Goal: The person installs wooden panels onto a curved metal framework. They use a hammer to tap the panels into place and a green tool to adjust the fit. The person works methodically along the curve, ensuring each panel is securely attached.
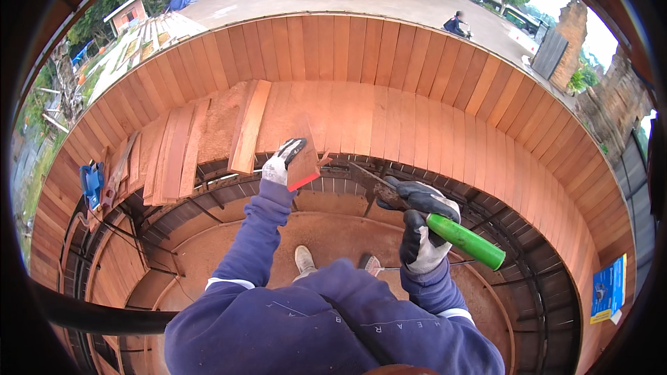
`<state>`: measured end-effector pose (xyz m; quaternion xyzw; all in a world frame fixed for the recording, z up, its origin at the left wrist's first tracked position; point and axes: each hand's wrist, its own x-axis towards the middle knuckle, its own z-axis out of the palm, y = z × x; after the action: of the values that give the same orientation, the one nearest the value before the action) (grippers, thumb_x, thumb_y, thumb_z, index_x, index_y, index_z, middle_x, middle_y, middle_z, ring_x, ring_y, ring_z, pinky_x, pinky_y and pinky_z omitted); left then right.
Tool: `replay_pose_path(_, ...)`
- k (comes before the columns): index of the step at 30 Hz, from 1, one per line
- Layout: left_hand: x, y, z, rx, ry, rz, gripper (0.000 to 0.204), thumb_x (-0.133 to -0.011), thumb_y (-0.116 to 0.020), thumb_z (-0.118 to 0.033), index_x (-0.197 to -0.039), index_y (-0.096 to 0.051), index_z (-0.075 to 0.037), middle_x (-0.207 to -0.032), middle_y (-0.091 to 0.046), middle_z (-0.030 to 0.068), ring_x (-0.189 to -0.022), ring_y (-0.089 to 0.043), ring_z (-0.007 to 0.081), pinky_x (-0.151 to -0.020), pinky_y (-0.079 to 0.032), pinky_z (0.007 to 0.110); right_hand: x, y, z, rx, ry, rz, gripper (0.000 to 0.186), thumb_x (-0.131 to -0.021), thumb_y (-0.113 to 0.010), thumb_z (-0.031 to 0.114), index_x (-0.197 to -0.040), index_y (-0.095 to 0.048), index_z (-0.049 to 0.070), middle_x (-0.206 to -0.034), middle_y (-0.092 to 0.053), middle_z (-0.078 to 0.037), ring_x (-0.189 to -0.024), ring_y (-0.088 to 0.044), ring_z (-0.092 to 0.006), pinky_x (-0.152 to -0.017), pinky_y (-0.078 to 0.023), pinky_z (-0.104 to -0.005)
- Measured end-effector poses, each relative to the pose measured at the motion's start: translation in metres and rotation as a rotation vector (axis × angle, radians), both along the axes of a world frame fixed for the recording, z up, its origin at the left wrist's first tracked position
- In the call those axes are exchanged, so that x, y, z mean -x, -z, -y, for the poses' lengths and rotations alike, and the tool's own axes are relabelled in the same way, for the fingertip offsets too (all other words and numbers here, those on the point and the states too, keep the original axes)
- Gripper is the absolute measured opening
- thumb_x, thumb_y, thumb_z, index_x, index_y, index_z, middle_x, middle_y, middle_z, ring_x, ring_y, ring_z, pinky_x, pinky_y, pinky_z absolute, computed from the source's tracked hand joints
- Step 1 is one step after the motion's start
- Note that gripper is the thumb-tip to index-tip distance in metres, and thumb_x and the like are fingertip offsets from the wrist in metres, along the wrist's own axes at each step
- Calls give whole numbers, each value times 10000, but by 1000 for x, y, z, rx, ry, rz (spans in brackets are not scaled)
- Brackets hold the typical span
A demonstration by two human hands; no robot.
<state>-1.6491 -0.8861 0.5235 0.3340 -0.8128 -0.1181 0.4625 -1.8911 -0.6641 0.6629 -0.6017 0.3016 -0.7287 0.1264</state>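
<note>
My left hand [283, 160], in a white and black glove, is closed on the edge of a short wooden board [303, 160] with a bright red lower end. The board is tilted over the inner edge of the curved plank bench. My right hand [425, 226], gloved in grey, black and white, grips a green cylinder-shaped tube [467, 242] that sticks out to the lower right. From the same hand a dark, brownish piece [379, 185] narrows to a thin tip toward the bench edge. Whether it joins the tube is hidden by my fingers.
Loose planks [182, 142] lie on the bench [417, 121] at the left, near a blue power tool [92, 184]. A curved plank wall [361, 48] stands behind. Below runs a dark metal frame [542, 264]. A blue box [608, 288] sits at right. A person [456, 25] is outside.
</note>
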Motion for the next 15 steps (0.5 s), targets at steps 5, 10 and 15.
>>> replay_pose_path(5, 0, 28, 15, -157, 56, -165, 422, -845, -666, -139, -1243, -580, -27, -1238, -609, 151, -1130, -592, 309, -999, -464, 398, 3, 20, 8, -167, 153, -414, 281, -810, -656, -16, -1089, -621, -33, -1092, -667, -206, -1014, -659, -308, -883, -520, -390)
replay_pose_path(10, 2, 6, 2, -88, 8, -116, 566, -732, -777, -174, -1244, -593, -19, -1235, -616, 187, -1177, -581, 328, -1016, -453, 386, 7, 28, 1, -207, -15, -21, 273, -809, -623, -59, -1079, -628, -16, -1084, -659, -238, -1022, -650, -326, -901, -514, -413)
replay_pose_path(15, -3, 26, 13, -167, 45, -137, 592, -723, -787, -181, -1255, -588, -15, -1247, -614, 184, -1186, -577, 324, -1023, -449, 385, 11, 36, -7, -247, 177, -200, 319, -758, -639, -42, -1076, -632, -21, -1096, -665, -227, -981, -671, -316, -881, -519, -390)
